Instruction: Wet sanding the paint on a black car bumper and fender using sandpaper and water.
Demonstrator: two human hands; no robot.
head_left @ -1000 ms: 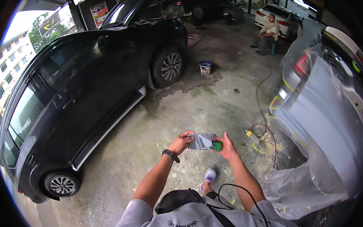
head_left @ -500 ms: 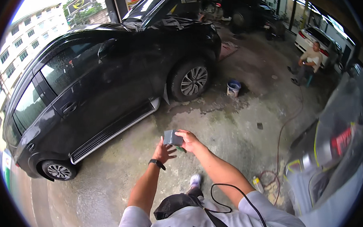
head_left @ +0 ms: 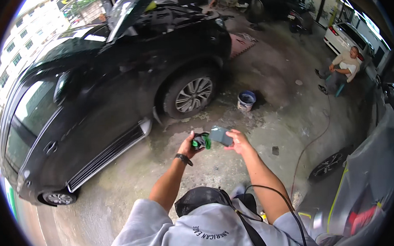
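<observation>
left hand (head_left: 187,146) grasping crumpled green-black bundle (head_left: 201,141), mid-frame | right hand (head_left: 239,142) pinching flat grey pad (head_left: 220,135) by right edge, mid-frame | pad likely light, stiffish: take edges; bundle probably soft, palm it

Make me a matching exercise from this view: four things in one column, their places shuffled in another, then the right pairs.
Things
1. Bucket
2. Watch
3. Flat grey piece
4. Green bundle

Places
A. Worn on the left arm
B. In the left grip
C. On the floor near the front wheel
D. In the right grip

Pairs: 1-C, 2-A, 3-D, 4-B
</observation>
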